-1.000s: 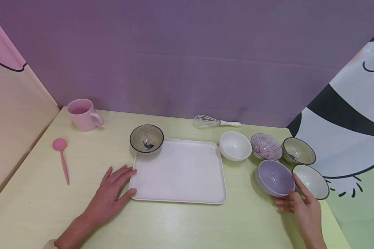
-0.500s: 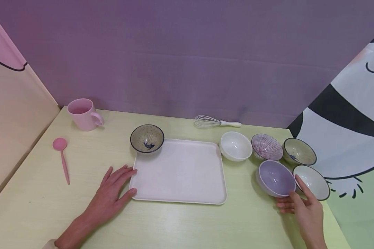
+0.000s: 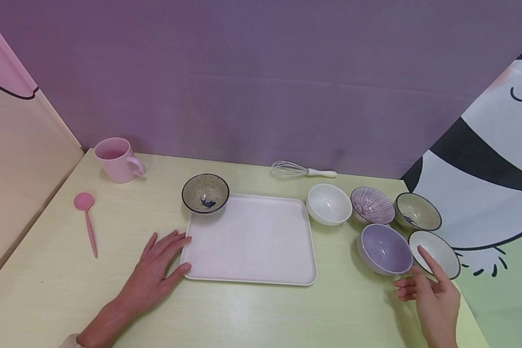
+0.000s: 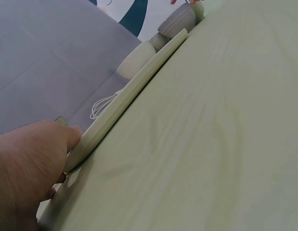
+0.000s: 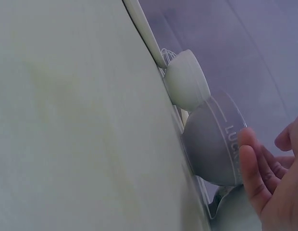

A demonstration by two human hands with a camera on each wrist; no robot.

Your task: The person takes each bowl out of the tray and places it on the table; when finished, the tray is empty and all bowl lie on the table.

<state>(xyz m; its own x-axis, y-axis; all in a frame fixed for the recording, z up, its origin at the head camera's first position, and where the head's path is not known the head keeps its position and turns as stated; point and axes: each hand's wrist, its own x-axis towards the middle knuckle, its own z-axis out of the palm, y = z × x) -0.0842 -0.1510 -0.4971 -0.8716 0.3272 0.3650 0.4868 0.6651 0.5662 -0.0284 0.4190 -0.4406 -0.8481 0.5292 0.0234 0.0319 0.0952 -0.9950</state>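
My left hand (image 3: 158, 268) rests at the left edge of the white rectangular tray (image 3: 252, 241), fingers spread and thumb and fingertips right at its rim. A speckled brown bowl (image 3: 205, 193) with a dark rim overlaps the tray's far left corner. At the right, my right hand (image 3: 435, 297) is just beside the purple bowl (image 3: 384, 249), fingers loosely bent and gripping nothing. Its index finger reaches over the dark-rimmed white bowl (image 3: 441, 256). In the right wrist view, lettering shows on the purple bowl's (image 5: 211, 142) side, close by the fingertips.
Behind the purple bowl stand a plain white bowl (image 3: 328, 204), a purple-striped bowl (image 3: 372, 205) and another speckled bowl (image 3: 417, 211). A whisk (image 3: 303, 170) lies near the back wall. On the left are a pink mug (image 3: 117, 162) and a pink spoon (image 3: 87, 217).
My right hand has let go of the purple bowl and drawn slightly right and back from it. The bowl and my left hand have stayed in place.
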